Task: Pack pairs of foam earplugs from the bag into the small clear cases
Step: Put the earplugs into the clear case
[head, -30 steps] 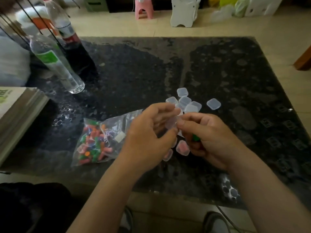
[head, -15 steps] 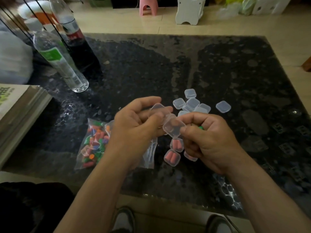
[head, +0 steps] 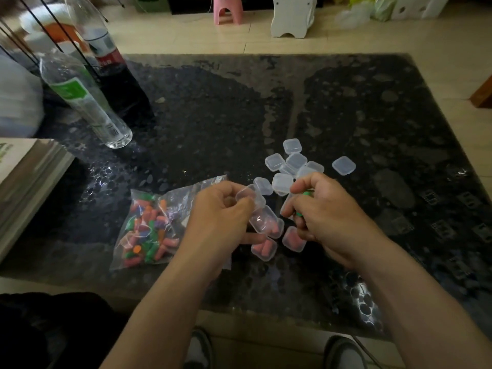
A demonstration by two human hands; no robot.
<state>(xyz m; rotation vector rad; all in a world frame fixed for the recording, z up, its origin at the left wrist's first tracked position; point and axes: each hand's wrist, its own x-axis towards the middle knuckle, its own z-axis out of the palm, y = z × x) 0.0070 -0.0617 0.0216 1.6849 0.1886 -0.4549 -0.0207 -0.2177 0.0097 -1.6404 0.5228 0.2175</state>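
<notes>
"What's on the table (head: 213, 115)?"

"One bag (head: 149, 230) of earplugs, on the left. Then three filled cases (head: 265, 250), and maybe nine empty cases (head: 292, 145); they overlap."

"And the hands?"

"The left hand (head: 221, 225) pinches one open case (head: 262, 217). Just beside it, the right hand (head: 327, 219) curls round green earplugs (head: 307, 193)."

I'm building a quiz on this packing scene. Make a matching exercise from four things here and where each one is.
Things:
1 bag
2 open case
3 green earplugs
4 clear bottle

Places:
A in the right hand
B at the far left of the table
C in the left hand
D lying flat, left of both hands

Pairs: 1-D, 2-C, 3-A, 4-B
</notes>
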